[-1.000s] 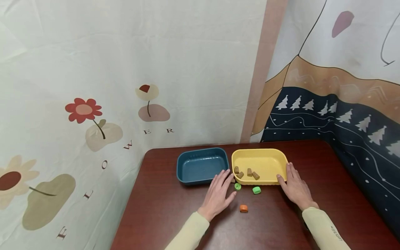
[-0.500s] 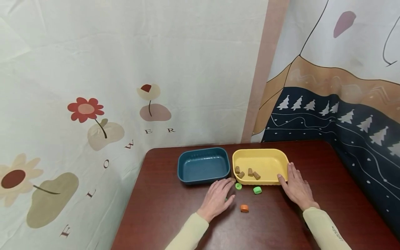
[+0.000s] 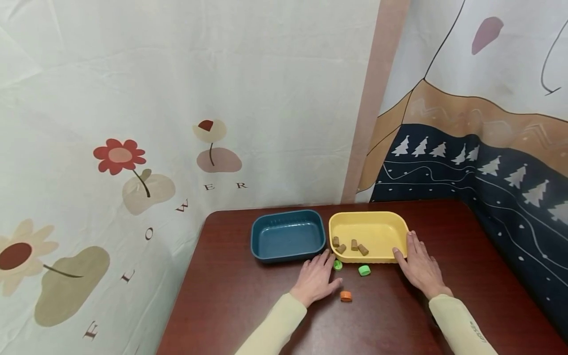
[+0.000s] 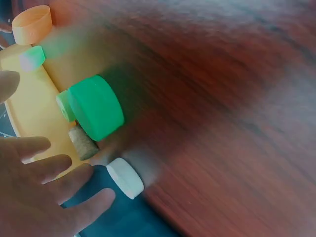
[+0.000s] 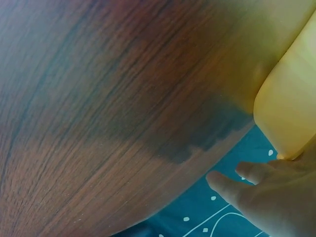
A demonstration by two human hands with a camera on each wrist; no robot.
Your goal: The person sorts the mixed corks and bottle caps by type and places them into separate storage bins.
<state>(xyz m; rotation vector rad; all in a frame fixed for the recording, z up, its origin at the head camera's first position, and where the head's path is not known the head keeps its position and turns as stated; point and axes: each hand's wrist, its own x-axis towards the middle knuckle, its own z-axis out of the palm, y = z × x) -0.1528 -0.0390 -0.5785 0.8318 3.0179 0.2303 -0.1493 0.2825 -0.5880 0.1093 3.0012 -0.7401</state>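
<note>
Now both hands' fingers lie straight, left hand point(image 3: 316, 280) beside green cap point(image 3: 337, 265), right hand point(image 3: 419, 267) touching yellow tray point(image 3: 401, 224).

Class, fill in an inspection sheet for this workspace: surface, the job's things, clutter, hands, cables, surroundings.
Surface: dark red-brown wooden table.
Job's things: yellow tray holding three brown cork pieces; empty blue tray beside it; two green caps, an orange cap and a white cap loose on the table.
Clutter: nothing seen.
Hands: left hand flat on the table beside the caps, fingers straight; right hand flat against the yellow tray's right end.
Cables: nothing seen.
Surroundings: flower-print cloth left, tree-print cloth right.
</note>
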